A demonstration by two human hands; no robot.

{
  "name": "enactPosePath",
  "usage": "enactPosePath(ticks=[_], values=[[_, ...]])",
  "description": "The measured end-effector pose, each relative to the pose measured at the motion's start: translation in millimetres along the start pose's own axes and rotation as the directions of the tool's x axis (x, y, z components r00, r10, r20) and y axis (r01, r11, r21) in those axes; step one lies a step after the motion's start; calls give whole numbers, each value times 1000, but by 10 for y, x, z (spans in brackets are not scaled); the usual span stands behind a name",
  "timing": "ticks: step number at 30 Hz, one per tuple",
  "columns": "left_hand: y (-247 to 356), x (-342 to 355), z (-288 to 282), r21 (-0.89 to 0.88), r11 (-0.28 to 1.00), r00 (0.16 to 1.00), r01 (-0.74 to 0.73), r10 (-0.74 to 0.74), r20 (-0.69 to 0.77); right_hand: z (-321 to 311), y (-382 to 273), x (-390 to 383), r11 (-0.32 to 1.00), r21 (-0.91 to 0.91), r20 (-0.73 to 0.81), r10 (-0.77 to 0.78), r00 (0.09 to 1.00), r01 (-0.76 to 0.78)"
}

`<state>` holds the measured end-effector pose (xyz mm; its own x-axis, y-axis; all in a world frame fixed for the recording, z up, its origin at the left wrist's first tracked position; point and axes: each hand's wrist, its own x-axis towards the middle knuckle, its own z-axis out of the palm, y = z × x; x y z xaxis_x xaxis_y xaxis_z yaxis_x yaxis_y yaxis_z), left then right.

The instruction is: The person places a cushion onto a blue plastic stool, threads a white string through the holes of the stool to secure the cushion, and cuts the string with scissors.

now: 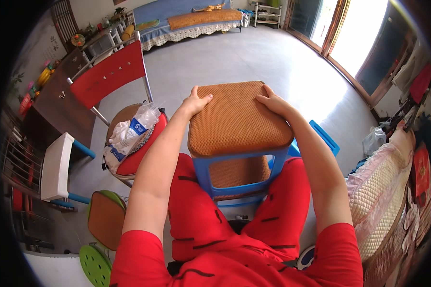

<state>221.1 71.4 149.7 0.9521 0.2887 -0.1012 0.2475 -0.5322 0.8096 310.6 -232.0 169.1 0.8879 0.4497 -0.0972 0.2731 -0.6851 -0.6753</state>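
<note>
Between my knees stands a blue plastic stool, its top wrapped in a brown mesh stool cover. My left hand holds the far left corner of the cover, thumb on top and the other fingers mostly hidden over the edge. At the far right corner, my right hand grips in the same way. The cover reaches down over the rim on the near side. Through the stool's side opening a second brown mesh surface shows lower down; I cannot tell what bears it.
To the left is a red chair with plastic-wrapped white items on its seat. A white-topped stool and green stools stand nearer. Another blue plastic piece lies right. A quilted cover edges the right side.
</note>
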Motion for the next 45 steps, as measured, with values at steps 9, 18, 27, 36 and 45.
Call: enactPosePath(ticks=[9, 18, 27, 36, 45], values=[[816, -648, -823, -338, 863, 911, -375, 276, -307, -793, -840, -808, 920, 11, -415, -352, 839, 391], [344, -1412, -509, -415, 623, 748, -663, 567, -345, -305, -194, -1356, 767, 256, -445, -447, 776, 589], [-942, -2587, 768, -503, 820, 961, -272, 261, -95, 1099, 1064, -2256, 896, 338, -108, -269, 957, 289], [-1796, -2702, 629, -798, 600, 996, 59, 14, 84, 1343, 1101, -2217, 587, 695, 243, 351, 904, -415], [-1478, -2072, 1126, -564, 762, 939, 319, -176, 295, 1495, 1182, -1879, 981, 181, 74, 55, 996, -67]])
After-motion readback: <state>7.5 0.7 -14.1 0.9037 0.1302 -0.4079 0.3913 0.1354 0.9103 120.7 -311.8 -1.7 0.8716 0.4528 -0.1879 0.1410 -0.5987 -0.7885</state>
